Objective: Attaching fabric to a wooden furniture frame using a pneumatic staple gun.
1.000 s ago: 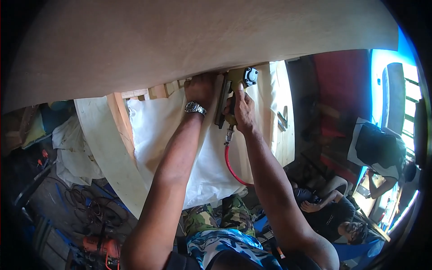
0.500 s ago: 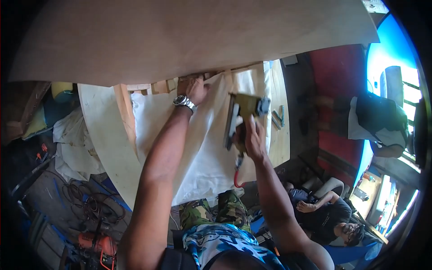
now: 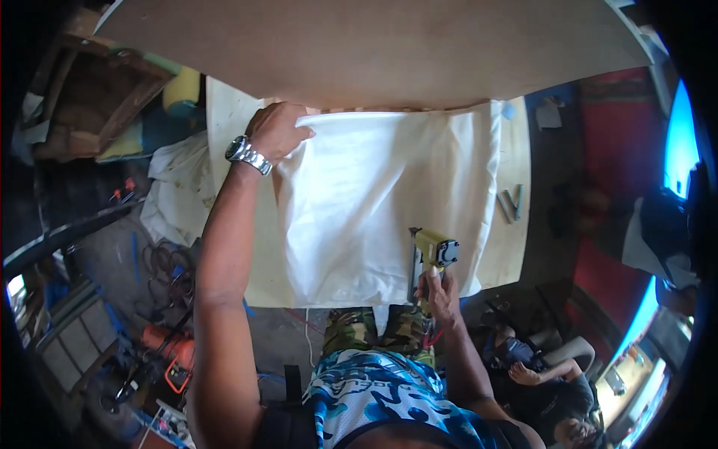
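Your left hand is closed in a grip on the upper left corner of the white fabric sheet, pinching it against the edge of the large plywood panel. A metal wristwatch sits on that wrist. The fabric lies flat over the pale board worktop, hanging toward you. Your right hand is wrapped tight around the handle of a yellow pneumatic stapler, held at the fabric's lower right edge, well apart from the left hand. A red hose hangs below the stapler.
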Available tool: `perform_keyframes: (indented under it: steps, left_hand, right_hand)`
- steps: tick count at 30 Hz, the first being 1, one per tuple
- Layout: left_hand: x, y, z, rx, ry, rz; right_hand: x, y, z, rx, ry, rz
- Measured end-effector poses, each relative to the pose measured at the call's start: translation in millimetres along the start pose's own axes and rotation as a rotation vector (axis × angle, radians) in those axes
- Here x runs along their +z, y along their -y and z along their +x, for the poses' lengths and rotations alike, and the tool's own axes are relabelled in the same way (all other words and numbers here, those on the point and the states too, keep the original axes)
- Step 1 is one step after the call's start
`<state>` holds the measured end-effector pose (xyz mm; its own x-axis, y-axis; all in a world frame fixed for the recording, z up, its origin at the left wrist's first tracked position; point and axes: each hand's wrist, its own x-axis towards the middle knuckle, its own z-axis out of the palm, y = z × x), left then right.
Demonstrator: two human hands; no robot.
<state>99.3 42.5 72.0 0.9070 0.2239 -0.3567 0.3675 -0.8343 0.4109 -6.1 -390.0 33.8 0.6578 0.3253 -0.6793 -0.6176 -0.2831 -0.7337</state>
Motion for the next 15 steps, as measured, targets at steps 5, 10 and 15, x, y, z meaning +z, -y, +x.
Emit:
perform_keyframes:
  steps: [5, 10, 15]
  left_hand:
    - [-32, 26, -41, -0.053, 0.038, -0.136]
    - [-21, 50, -28, -0.172, -0.271, -0.319]
    - [26, 104, -20, -0.361, -0.604, -0.274]
  right_hand:
    - [-9, 18, 11, -0.026, 0.094, -0.104]
    - [-39, 15, 12, 0.043, 0.119, -0.018]
    - [-38, 18, 18, 0.030, 0.180, -0.003]
